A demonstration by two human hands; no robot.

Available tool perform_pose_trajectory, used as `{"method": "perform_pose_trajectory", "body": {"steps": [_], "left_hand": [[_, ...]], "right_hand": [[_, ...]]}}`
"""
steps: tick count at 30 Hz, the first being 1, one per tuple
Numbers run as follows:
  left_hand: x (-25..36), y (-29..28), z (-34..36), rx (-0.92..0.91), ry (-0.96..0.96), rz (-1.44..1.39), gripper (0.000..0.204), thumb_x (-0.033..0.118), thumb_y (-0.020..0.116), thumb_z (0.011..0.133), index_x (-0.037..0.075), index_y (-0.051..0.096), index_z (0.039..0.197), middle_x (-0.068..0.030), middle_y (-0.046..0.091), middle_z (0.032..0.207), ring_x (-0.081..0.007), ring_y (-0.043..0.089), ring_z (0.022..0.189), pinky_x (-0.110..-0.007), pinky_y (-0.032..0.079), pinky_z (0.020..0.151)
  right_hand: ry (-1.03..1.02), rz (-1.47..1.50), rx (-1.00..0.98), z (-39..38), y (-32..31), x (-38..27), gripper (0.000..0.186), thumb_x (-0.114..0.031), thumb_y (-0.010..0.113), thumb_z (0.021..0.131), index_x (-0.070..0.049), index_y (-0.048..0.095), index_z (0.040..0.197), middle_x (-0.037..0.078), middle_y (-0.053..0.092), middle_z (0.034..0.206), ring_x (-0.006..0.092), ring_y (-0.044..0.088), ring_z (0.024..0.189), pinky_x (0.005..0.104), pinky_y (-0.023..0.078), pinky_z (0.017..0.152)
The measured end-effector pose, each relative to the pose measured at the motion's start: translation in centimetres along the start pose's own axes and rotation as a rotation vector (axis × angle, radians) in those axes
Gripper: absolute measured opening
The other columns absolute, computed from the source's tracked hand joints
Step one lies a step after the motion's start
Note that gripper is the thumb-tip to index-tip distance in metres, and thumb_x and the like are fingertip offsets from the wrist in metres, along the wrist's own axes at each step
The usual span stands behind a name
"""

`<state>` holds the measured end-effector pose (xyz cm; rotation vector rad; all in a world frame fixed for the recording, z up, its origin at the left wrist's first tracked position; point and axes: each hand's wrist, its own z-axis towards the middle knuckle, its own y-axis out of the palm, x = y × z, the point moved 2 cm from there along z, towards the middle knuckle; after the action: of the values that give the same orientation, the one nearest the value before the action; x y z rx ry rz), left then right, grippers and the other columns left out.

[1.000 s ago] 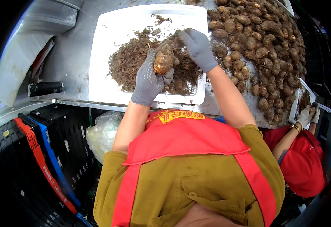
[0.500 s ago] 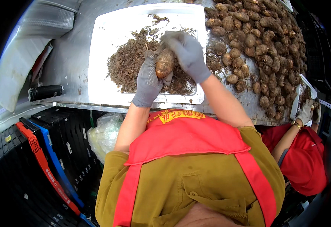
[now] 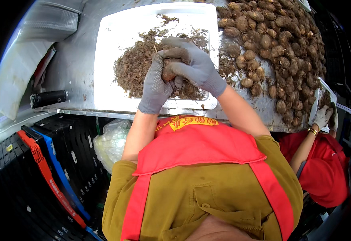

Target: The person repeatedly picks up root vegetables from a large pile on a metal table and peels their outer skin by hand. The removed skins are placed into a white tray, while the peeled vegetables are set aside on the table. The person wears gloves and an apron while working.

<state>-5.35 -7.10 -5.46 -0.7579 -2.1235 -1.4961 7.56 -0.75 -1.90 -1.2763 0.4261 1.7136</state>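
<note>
In the head view, the left hand [image 3: 155, 86] is closed around one tuber [image 3: 168, 72], holding it from the left over the white tray [image 3: 105, 60]. The right hand [image 3: 199, 70] wraps over its top and right side, fingers and thumb pressed onto it, so most of the tuber is hidden. How much skin is off it, I cannot tell.

Brown scraps [image 3: 131, 68] cover much of the tray, so a fair amount of stripping looks done. The tuber in hand seems unfinished. Right of the tray, a large heap [image 3: 279, 50] spreads over the table [image 3: 79, 76]; many there look rough-skinned, so much appears left.
</note>
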Motion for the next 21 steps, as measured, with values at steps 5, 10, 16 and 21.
{"method": "perform_pose_trajectory", "body": {"steps": [5, 10, 16, 21], "left_hand": [[0.0, 0.7, -1.0, -0.138, -0.101, 0.036, 0.063, 0.055, 0.03, 0.102, 0.003, 0.051, 0.131, -0.0123, 0.063, 0.085, -0.0172, 0.056, 0.06, -0.029, 0.045, 0.051], [0.7, 0.4, -0.7, -0.202, -0.125, -0.185, 0.064, 0.056, 0.031, 0.101, 0.004, 0.052, 0.132, -0.01, 0.062, 0.089, -0.0167, 0.056, 0.066, -0.029, 0.044, 0.055], [0.5, 0.5, -1.2, 0.053, -0.15, -0.3, 0.055, 0.052, 0.038, 0.101, 0.007, 0.053, 0.128, -0.0096, 0.061, 0.105, -0.0193, 0.062, 0.084, -0.034, 0.053, 0.07], [-0.3, 1.0, -1.5, 0.187, 0.01, -0.083, 0.042, 0.045, 0.044, 0.102, 0.009, 0.055, 0.118, -0.0087, 0.062, 0.109, -0.0208, 0.064, 0.09, -0.034, 0.056, 0.075]], "right_hand": [[0.229, -0.096, 0.271, 2.0, -1.6, 3.2, 0.042, -0.039, 0.056, 0.094, -0.001, 0.07, 0.084, 0.013, 0.068, 0.079, 0.0237, 0.064, 0.072, 0.0348, 0.05, 0.069], [0.379, -0.019, 0.274, -0.2, -3.5, 5.1, 0.039, -0.038, 0.06, 0.092, 0.0, 0.07, 0.091, 0.01, 0.067, 0.074, 0.0159, 0.06, 0.064, 0.0295, 0.048, 0.065], [0.066, -0.08, 0.136, -1.8, 0.1, -0.3, 0.057, -0.03, 0.071, 0.076, -0.006, 0.06, 0.125, 0.02, 0.06, 0.124, 0.0287, 0.06, 0.112, 0.0375, 0.043, 0.101], [-0.265, -0.316, 0.234, -1.5, 2.2, -1.4, 0.029, -0.027, 0.065, 0.082, -0.006, 0.071, 0.101, 0.014, 0.068, 0.103, 0.0318, 0.062, 0.103, 0.0397, 0.046, 0.095]]}}
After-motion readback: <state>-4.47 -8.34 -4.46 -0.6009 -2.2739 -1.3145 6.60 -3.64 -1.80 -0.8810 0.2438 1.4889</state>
